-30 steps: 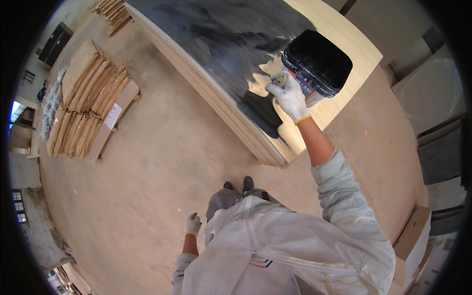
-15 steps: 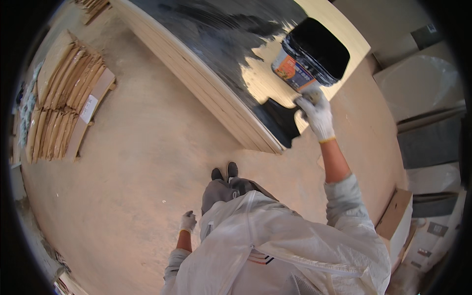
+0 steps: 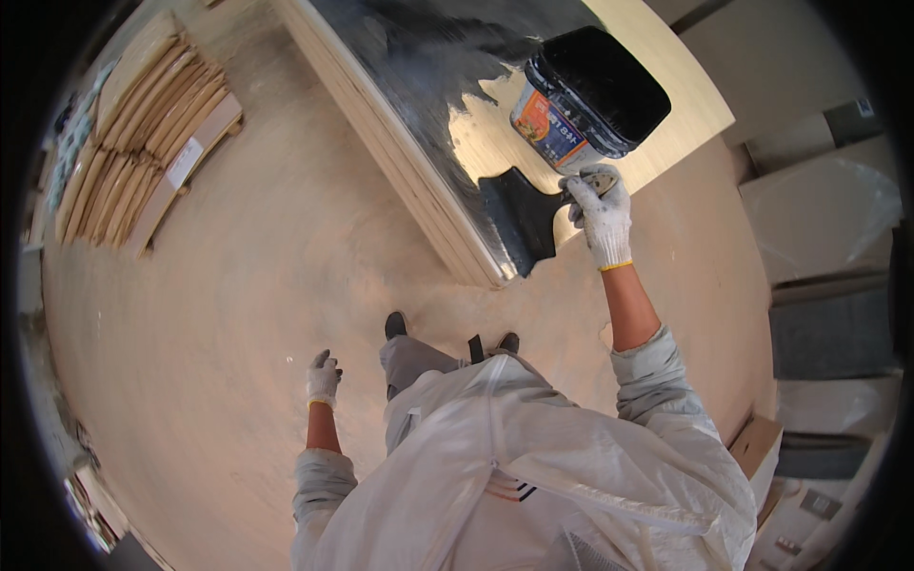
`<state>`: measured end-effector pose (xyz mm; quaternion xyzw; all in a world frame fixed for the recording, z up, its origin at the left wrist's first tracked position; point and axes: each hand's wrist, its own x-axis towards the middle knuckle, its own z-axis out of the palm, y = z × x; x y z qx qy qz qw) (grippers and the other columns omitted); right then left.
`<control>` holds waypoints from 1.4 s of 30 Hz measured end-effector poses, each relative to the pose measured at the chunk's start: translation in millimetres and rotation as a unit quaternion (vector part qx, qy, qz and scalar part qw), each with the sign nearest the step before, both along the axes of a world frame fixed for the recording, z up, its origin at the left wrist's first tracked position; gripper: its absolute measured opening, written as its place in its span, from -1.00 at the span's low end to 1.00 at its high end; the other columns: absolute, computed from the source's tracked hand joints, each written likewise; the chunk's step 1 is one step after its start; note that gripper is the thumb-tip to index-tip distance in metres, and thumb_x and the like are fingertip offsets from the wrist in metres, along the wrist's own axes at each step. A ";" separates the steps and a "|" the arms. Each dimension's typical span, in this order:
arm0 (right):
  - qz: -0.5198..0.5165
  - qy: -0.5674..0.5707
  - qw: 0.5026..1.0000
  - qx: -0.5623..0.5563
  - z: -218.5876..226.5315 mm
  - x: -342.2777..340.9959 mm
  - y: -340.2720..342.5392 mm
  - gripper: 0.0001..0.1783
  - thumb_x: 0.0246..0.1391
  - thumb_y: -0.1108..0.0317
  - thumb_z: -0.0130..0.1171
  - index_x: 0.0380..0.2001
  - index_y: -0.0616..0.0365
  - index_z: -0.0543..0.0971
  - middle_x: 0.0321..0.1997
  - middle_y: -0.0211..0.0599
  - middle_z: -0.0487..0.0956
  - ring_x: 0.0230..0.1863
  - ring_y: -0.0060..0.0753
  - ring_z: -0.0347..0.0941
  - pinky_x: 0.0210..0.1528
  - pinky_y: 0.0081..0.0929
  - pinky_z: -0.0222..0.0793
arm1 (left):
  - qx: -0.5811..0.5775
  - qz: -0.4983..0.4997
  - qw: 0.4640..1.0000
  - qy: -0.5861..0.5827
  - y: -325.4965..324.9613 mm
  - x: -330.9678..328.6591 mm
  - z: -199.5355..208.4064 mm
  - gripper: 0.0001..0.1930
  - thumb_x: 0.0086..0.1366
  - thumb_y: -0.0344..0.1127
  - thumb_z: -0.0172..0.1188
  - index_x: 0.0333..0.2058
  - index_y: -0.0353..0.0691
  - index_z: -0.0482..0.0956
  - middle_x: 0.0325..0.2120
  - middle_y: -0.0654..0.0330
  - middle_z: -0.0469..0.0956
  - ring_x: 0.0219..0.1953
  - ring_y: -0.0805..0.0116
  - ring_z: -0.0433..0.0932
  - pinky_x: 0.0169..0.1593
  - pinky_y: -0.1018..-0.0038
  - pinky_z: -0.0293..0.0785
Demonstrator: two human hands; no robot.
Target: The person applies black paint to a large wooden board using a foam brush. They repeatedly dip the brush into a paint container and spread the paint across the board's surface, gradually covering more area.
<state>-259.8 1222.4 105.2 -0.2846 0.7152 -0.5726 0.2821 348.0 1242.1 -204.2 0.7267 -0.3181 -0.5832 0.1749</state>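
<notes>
My right hand point(image 3: 602, 211), in a white knitted glove with dark stains, grips the handle of a wide black-coated paintbrush point(image 3: 520, 214). The broad brush head lies over the near corner of a stack of pale boards point(image 3: 400, 176). Just beyond that hand stands a black plastic bucket point(image 3: 571, 112) with an orange and blue label, its inside dark. Wet black coating point(image 3: 419, 52) covers the left part of the top board, with a ragged edge against bare yellowish wood point(image 3: 681, 143). Away from the boards, my left hand point(image 3: 324, 378), gloved too, hangs with fingers loosely apart and holds nothing.
Bundles of brown flat pieces point(image 3: 143, 143) are stacked on the floor at the left. Along the right side stand several large wrapped boxes point(image 3: 824, 200) and an open carton point(image 3: 757, 443). Dusty floor point(image 3: 209, 314) lies between the boards and my feet.
My right hand has shifted slightly left with the brush, which now reaches over the boards' near corner. My left hand has swung out and forward, its fingers loosening. My feet have moved apart.
</notes>
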 end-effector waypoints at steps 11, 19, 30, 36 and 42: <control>-0.030 -0.209 0.965 -0.156 -34.4 -0.8 5.0 -0.65 0.27 0.41 0.41 0.03 0.15 0.50 -0.24 -0.29 0.69 -0.59 -0.55 0.51 -0.63 -0.60 0.37 | 0.032 -0.225 0.962 -0.154 339.0 -105.4 -41.6 -0.62 0.44 -0.29 0.20 0.14 -0.30 0.69 -0.21 -0.04 0.80 -0.17 0.14 0.78 -0.03 0.28 0.69; 0.089 -0.484 0.863 -0.119 -72.4 -73.5 66.2 -0.60 0.35 0.48 0.21 0.18 0.29 0.39 -0.01 0.05 0.68 -0.24 -0.06 0.73 -0.40 -0.24 0.70 | 0.034 -0.177 0.972 -0.153 351.4 -173.5 -34.7 -0.59 0.45 -0.26 0.20 0.17 -0.34 0.67 -0.03 -0.08 0.76 -0.08 0.14 0.77 0.05 0.28 0.67; 0.370 -0.281 0.878 0.119 -36.8 -116.0 36.2 -0.39 0.33 0.38 0.26 0.37 0.39 0.39 -0.04 -0.08 0.72 -0.56 -0.54 0.57 -0.59 -0.64 0.46 | -0.360 0.075 0.928 0.057 80.4 -421.7 294.8 -0.65 0.55 -0.43 0.04 0.18 -0.39 0.63 -0.25 0.15 0.72 -0.35 0.52 0.60 -0.22 0.53 0.59; 0.499 -0.118 0.857 0.061 -34.6 -70.5 -8.0 -0.43 0.36 0.24 0.25 0.34 0.28 0.51 -0.13 -0.30 0.70 -0.54 -0.63 0.48 -0.58 -0.59 0.37 | -0.250 -0.185 0.941 0.134 68.0 -486.0 378.2 -0.71 0.52 -0.42 0.08 0.06 -0.34 0.71 -0.29 0.18 0.73 -0.34 0.51 0.61 -0.20 0.50 0.59; 0.540 -0.137 0.816 0.151 -8.5 -42.6 -60.1 -0.46 0.36 0.27 0.21 0.35 0.18 0.54 -0.32 -0.42 0.62 -0.56 -0.61 0.41 -0.61 -0.52 0.28 | -0.208 -0.302 0.930 -0.019 77.5 -522.5 366.1 -0.71 0.44 -0.33 0.18 0.04 -0.22 0.73 -0.29 0.04 0.75 -0.33 0.21 0.69 -0.15 0.34 0.62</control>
